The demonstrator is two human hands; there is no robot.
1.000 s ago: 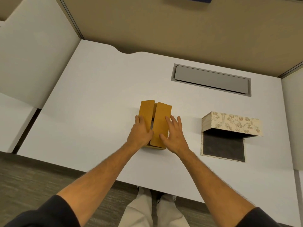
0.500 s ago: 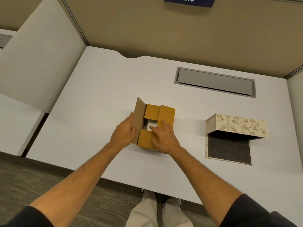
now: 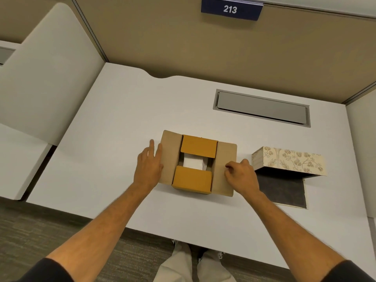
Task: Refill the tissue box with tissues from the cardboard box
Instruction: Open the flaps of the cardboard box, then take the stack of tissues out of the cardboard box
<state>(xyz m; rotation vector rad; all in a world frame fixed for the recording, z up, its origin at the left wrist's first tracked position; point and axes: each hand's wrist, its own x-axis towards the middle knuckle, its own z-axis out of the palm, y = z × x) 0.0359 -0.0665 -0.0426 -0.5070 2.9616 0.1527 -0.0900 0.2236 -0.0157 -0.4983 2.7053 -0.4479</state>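
Observation:
A small brown cardboard box (image 3: 192,181) stands in the middle of the white desk. Its two long flaps are spread out left and right; the two short flaps still lie partly over the opening. White tissues (image 3: 193,162) show through the gap. My left hand (image 3: 149,166) lies flat with fingers apart on the outer edge of the left flap. My right hand (image 3: 241,176) has curled fingers pressing on the right flap. The floral tissue box (image 3: 293,160) rests tipped on its side to the right, with its dark open base panel (image 3: 282,190) flat on the desk.
A grey cable hatch (image 3: 262,107) is set into the desk (image 3: 114,127) behind the boxes. Beige partition walls close off the back and the right side. A white divider panel (image 3: 46,86) stands at the left. The desk's front edge runs just above my legs.
The box was closed under both hands. The left flap was lifted first, then the right one; both long flaps now lie spread outward and the tissues show.

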